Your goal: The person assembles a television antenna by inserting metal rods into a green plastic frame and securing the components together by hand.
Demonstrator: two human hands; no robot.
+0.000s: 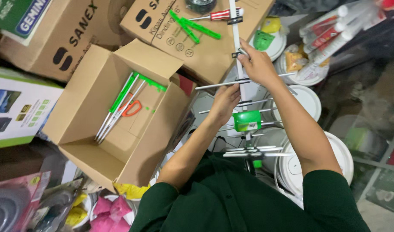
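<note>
- Antenna (244, 107) is in front of me, over the white buckets (311, 101).
- Left hand (225, 103) and right hand (257, 64) both clamped on its boom.
- Looks light, thin rods probably bend easily, so I'd grip the boom.

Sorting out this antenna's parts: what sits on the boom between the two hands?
In the head view, one thin metal crossbar crosses the white boom between the left hand and right hand.

Single head cam, looks steeply down, close over hands (242, 83) & open cardboard box (115, 116); no 2nd view
</note>
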